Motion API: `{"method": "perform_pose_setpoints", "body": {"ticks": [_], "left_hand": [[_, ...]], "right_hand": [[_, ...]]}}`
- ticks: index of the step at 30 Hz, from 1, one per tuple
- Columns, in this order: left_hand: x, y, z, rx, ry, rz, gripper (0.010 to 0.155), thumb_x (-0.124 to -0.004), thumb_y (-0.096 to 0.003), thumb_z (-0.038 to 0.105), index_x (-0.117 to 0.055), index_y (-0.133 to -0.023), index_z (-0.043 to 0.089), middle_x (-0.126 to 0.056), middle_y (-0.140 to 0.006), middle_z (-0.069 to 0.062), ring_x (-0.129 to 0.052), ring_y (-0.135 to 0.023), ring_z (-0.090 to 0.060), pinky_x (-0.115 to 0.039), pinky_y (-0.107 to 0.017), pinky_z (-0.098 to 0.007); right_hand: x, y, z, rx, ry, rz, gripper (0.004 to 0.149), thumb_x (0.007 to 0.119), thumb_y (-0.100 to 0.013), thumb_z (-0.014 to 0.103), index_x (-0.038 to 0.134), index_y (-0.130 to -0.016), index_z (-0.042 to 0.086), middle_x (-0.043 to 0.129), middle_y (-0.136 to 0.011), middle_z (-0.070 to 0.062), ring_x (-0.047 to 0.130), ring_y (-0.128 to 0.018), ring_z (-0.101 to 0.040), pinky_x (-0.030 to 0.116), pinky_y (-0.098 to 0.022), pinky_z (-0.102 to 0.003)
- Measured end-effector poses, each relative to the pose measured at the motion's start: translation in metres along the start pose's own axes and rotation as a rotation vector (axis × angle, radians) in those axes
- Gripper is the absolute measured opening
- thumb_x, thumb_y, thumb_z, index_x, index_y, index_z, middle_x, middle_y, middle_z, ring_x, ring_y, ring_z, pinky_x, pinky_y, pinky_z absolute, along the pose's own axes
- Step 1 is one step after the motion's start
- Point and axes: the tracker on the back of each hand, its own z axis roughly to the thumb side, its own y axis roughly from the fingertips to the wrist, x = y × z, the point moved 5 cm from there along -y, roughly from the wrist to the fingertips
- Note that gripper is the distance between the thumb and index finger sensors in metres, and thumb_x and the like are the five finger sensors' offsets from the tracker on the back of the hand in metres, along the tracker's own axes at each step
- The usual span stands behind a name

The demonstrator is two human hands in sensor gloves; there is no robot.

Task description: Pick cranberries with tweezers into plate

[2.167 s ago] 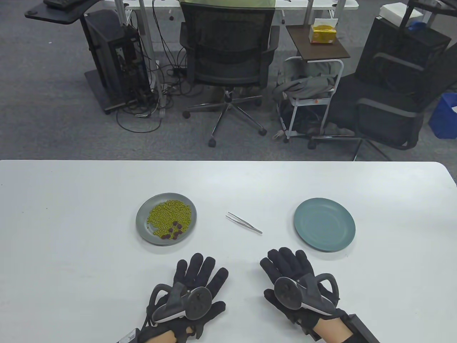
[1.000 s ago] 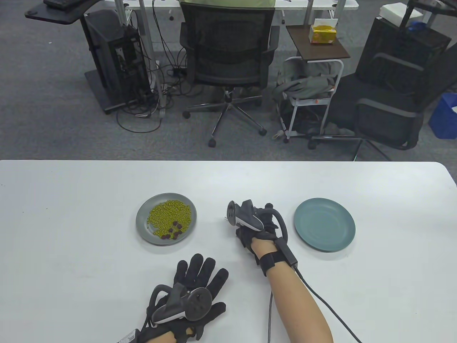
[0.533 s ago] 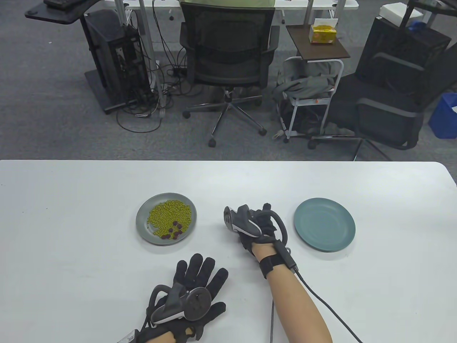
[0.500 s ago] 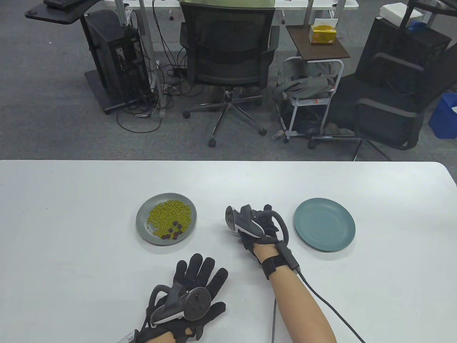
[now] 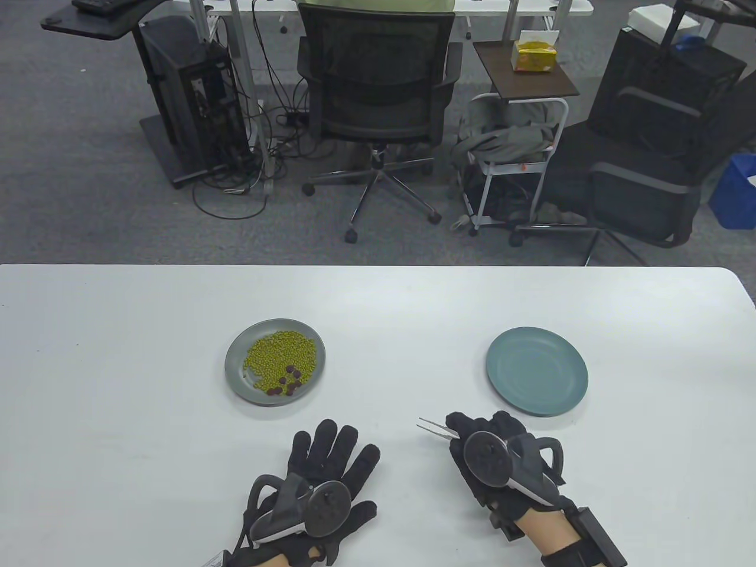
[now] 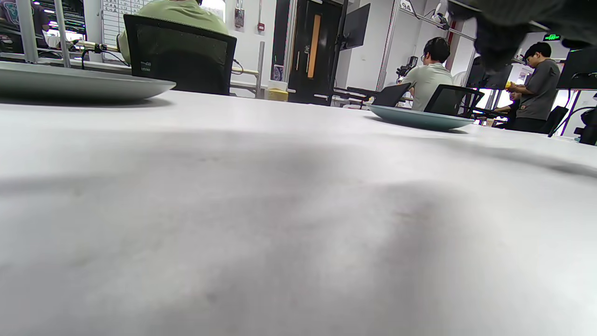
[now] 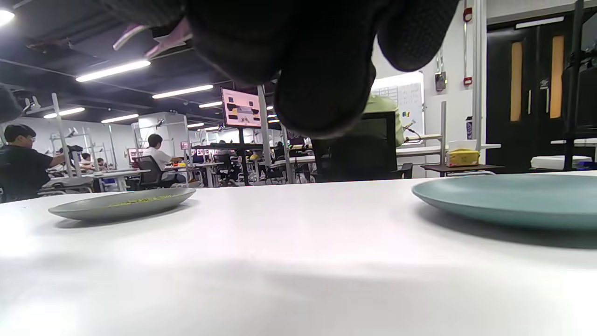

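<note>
Cranberries (image 5: 287, 380) on grey plate (image 5: 236, 378), centre-left of frame, beside green beans (image 5: 280, 352).
Right hand (image 5: 493, 458) lower right pinches tweezers (image 5: 432, 427), tips pointing left; left hand (image 5: 322, 478) spread flat on desk (image 5: 118, 413); teal plate (image 5: 536, 371) centre-right.

A white table (image 5: 118, 366) carries a grey plate (image 5: 235, 378) of green beans, a teal plate (image 5: 537, 371), and the flat left hand (image 5: 322, 478).

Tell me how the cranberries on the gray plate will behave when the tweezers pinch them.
The cranberries look small and wrinkled, so probably light and slightly soft. They lie against loose green beans, which will likely scatter if nudged. The thin tips of the tweezers may slip off them.
</note>
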Motion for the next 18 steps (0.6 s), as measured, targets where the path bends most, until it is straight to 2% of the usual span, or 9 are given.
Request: {"method": "perform_pose_setpoints", "body": {"ticks": [3,14,18], "left_hand": [[-0.0032,-0.0006,-0.0014,0.008,-0.010,-0.012,0.083,-0.062,-0.0441,0.072,-0.010,-0.104,0.048,-0.012,-0.114,0.005,0.001,-0.107,-0.031,-0.006,-0.074,-0.061],[-0.0077,-0.0018,-0.0064,0.031,0.006,-0.042,0.083,-0.062,-0.0440,0.072,-0.010,-0.104,0.048,-0.012,-0.114,0.004,0.000,-0.107,-0.032,-0.007,-0.074,-0.061],[0.0021,0.0045,-0.0090,0.074,0.060,-0.055,0.083,-0.061,-0.0447,0.072,-0.008,-0.104,0.048,-0.010,-0.114,0.004,0.001,-0.107,-0.033,-0.007,-0.073,-0.062]], "right_hand": [[0.0061,0.0059,-0.0006,-0.013,0.012,0.027,0.054,0.057,-0.038,0.052,0.056,-0.089,0.036,0.079,-0.061,0.016,0.088,-0.063,-0.011,0.052,-0.075,-0.048],[0.0002,0.0068,0.0029,-0.055,-0.002,-0.002,0.053,0.060,-0.037,0.053,0.058,-0.088,0.036,0.081,-0.061,0.017,0.089,-0.064,-0.011,0.052,-0.076,-0.048],[-0.0027,0.0086,0.0034,-0.060,-0.012,-0.010,0.054,0.060,-0.037,0.053,0.058,-0.088,0.036,0.081,-0.061,0.017,0.089,-0.065,-0.011,0.051,-0.076,-0.048]]}}
